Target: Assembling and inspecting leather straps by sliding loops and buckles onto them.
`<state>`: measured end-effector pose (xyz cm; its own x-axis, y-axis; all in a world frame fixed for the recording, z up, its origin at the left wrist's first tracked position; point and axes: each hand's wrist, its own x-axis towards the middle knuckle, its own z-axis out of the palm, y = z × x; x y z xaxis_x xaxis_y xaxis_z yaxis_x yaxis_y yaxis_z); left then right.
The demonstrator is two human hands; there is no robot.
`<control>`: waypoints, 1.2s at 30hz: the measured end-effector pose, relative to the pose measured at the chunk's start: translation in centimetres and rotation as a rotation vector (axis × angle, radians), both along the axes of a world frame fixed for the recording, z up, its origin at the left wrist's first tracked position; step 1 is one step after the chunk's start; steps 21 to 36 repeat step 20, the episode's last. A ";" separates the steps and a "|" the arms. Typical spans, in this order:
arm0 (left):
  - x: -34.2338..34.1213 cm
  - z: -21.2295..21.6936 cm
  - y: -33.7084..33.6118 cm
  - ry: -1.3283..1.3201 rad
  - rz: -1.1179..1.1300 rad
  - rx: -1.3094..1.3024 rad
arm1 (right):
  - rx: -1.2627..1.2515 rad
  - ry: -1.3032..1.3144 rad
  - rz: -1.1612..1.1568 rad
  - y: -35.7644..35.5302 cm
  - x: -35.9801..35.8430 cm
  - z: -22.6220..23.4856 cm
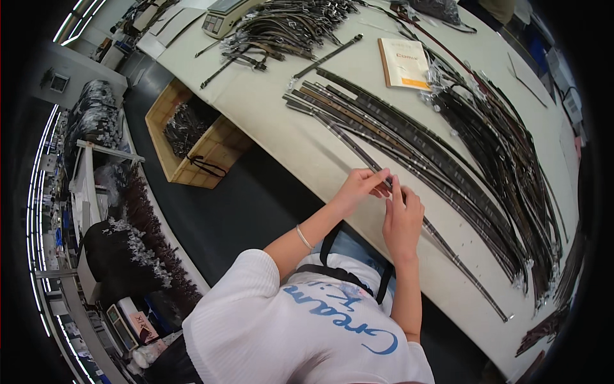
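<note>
A long, narrow dark belt (455, 257) runs slantwise along the near edge of the table. My left hand (359, 189) pinches it near its middle, thumb and forefinger together. Close beside it, almost touching, my right hand (403, 217) has its fingers closed on the same belt. The bit between the fingertips is mostly hidden. Just beyond my hands lies a row of flat dark and brown belts (409, 144), side by side. The held belt's far end reaches that row's left end, and its other end rests on the tabletop at the right.
On the white table (268, 121) are a heap of buckled belts (291, 29), a scale (220, 22), a cream notebook (404, 63) and a big belt pile (505, 160) at the right. Left of the table stands a wooden crate (214, 150) with dark bundles; farther left, loaded racks (112, 150).
</note>
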<state>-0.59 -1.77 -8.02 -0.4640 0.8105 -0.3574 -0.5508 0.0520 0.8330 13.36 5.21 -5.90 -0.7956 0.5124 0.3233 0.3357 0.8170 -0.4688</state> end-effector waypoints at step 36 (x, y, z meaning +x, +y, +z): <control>-14.2 -1.3 -4.3 0.368 0.305 -0.163 | -0.353 -0.018 -0.082 0.4 -1.0 -3.8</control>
